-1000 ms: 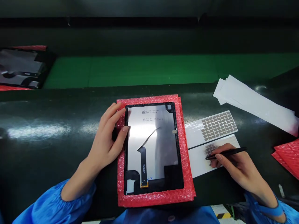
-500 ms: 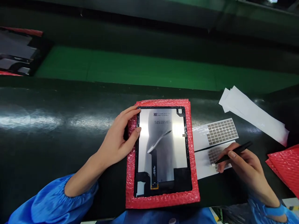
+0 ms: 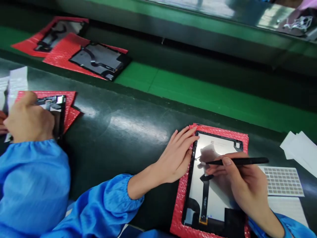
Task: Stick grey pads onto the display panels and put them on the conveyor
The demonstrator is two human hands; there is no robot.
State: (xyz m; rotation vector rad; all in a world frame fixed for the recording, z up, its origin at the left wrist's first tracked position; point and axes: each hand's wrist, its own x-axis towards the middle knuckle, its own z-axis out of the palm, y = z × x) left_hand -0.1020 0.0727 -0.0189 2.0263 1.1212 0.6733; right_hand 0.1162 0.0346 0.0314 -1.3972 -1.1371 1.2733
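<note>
A tablet display panel [image 3: 213, 201] lies back-up on a red bubble-wrap sheet [image 3: 180, 205], a black flex cable running down its silver back. My left hand [image 3: 177, 157] rests flat on the panel's left edge, fingers stretched out. Over the panel's upper left part, my right hand [image 3: 240, 183] pinches black tweezers [image 3: 237, 161], their tip close to the silver surface. Whether the tip carries anything is too small to see. A white sheet with a grid of small grey stickers [image 3: 282, 181] lies to the right of the panel.
A co-worker's hand [image 3: 28, 120] and blue sleeve at the left are on another panel on red wrap [image 3: 68, 107]. Two more panels on red wrap [image 3: 99, 59] ride the green conveyor belt [image 3: 210, 96] behind. White paper strips [image 3: 299, 147] lie at the far right.
My right hand has moved with the tweezers from the sticker sheet leftward to over the panel. The view has swung left, bringing in a co-worker and more panels. My left hand stays put.
</note>
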